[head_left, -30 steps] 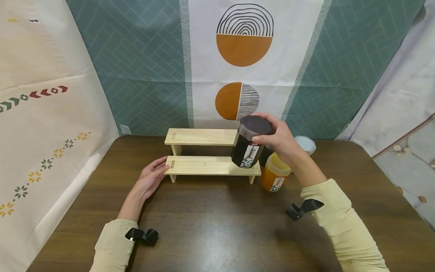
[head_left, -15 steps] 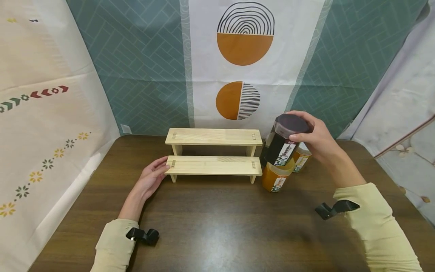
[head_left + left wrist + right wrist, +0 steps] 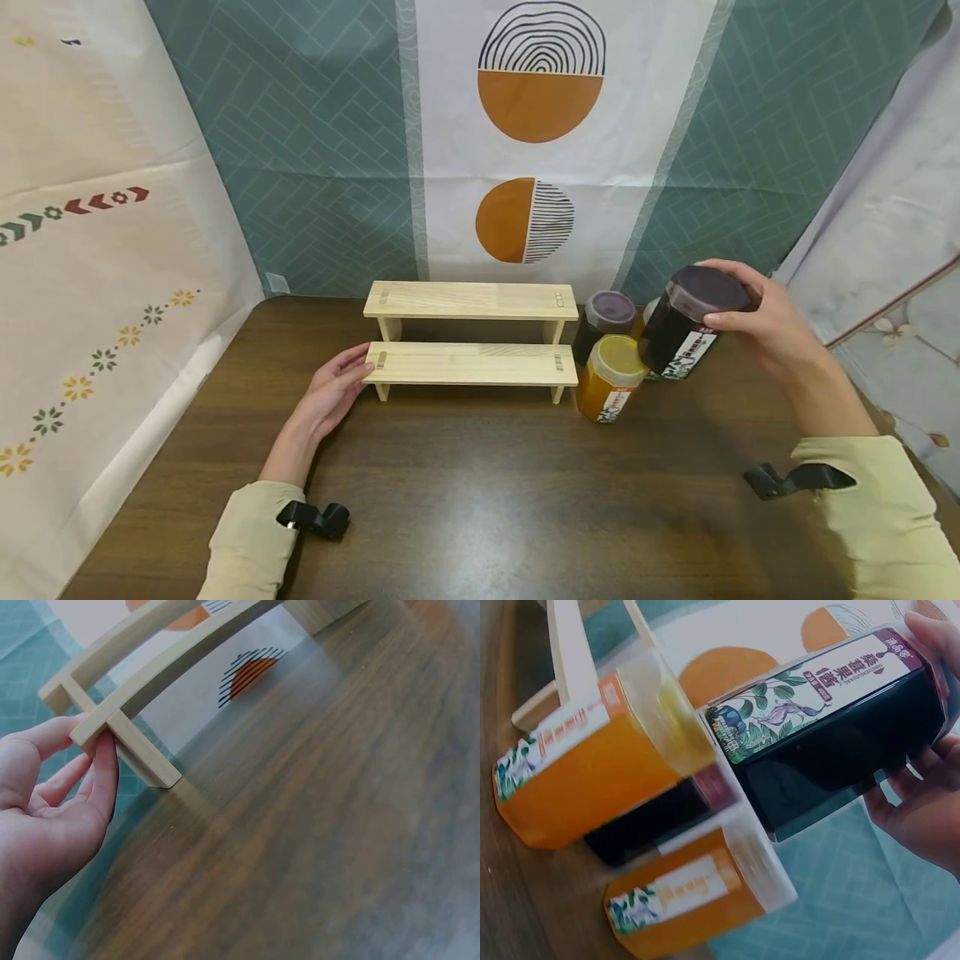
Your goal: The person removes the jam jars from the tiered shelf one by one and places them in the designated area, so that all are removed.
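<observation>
My right hand [image 3: 768, 321] grips a dark jar [image 3: 693, 329] with a purple lid and white label near the top, thumb on the near side. The jar is tilted and held in the air above the other jars. In the right wrist view, the label on the dark jar [image 3: 817, 697] shows fruit and leaves. At the left, my left hand [image 3: 337, 390] pinches the end of the lower board of a two-step wooden rack [image 3: 468, 364]. The left wrist view has the thumb above the rack's board [image 3: 97, 724] and fingers beneath it.
Right of the rack stand an orange jar [image 3: 609, 387] with a yellow lid and a second dark jar [image 3: 592, 333] behind it. Another orange jar [image 3: 682, 900] with a whitish lid is largely hidden in the head view. Patterned cloth [image 3: 322, 167] hangs behind the brown table [image 3: 450, 500].
My right hand has carried the dark jar rightward, from over the rack's right end to above the standing jars, uncovering the second dark jar. The left hand and rack have stayed put.
</observation>
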{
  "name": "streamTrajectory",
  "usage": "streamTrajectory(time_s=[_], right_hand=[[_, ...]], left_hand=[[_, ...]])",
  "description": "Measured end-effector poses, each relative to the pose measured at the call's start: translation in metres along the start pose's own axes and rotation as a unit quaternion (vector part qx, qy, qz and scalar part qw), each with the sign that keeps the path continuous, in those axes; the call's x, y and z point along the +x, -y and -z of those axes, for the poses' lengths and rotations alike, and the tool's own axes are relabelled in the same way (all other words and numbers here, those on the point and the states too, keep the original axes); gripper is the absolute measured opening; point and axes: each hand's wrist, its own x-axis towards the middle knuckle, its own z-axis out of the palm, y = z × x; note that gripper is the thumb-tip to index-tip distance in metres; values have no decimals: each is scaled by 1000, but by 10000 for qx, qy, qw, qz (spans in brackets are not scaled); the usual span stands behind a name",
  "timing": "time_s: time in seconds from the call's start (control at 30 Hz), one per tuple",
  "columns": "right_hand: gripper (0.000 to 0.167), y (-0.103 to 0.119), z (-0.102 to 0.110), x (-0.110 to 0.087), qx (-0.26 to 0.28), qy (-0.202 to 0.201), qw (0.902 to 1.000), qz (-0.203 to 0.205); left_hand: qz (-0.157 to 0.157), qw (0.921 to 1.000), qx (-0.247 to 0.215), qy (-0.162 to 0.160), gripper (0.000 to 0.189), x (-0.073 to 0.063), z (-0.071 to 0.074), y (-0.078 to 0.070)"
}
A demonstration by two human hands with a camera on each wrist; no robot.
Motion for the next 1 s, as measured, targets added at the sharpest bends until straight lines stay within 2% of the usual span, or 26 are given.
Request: streamTrajectory(time_s=[0.23, 0.4, 0.5, 0.73, 1.0], right_hand=[[57, -2, 20, -11, 170, -12, 9998, 82], [58, -12, 32, -22, 68, 105, 9999, -119], [59, -23, 39, -30, -34, 268, 9994, -211], [61, -58, 52, -47, 178, 728, 9972, -9], [67, -86, 51, -61, 356, 941, 9945, -292]], left_hand=[[-34, 9999, -98, -41, 57, 0, 1, -1], [-11, 10000, -36, -42, 58, 0, 1, -1], [11, 10000, -24, -39, 58, 1, 1, -1], [30, 10000, -25, -20, 58, 1, 0, -1], [36, 10000, -16, -17, 57, 0, -1, -1]])
